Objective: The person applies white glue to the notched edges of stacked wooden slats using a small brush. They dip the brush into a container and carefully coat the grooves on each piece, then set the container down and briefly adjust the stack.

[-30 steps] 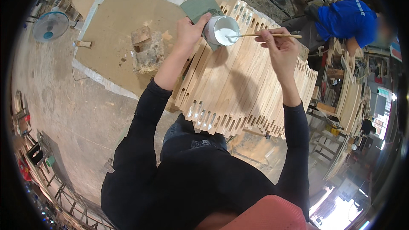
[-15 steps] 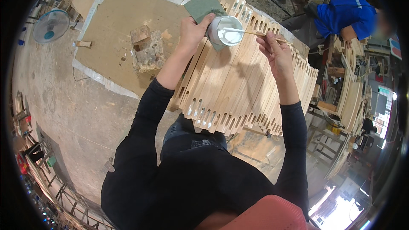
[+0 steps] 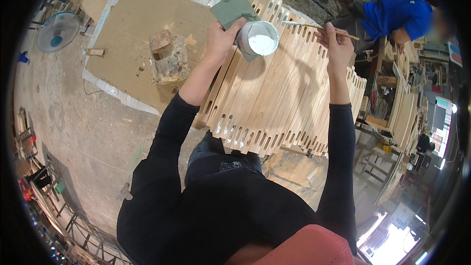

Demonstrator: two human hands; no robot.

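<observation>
My left hand (image 3: 221, 39) grips a small round cup (image 3: 258, 39) filled with white glue, together with a grey-green square pad (image 3: 233, 9) held behind it. My right hand (image 3: 338, 44) pinches a thin wooden stick brush (image 3: 319, 28) whose tip points left, just right of the cup's rim. Both hands hover over a stack of light wooden slats (image 3: 274, 93) with slots cut near their ends, lying side by side in front of me.
A brown board (image 3: 132, 34) on the concrete floor carries a rough wood block (image 3: 169, 59). A fan (image 3: 58, 32) stands at the far left. A person in a blue shirt (image 3: 395, 12) works at the upper right beside more stacked wooden parts (image 3: 402, 113).
The brush tip has come out of the cup and now sits to its right. My right hand has shifted slightly up and away from the cup.
</observation>
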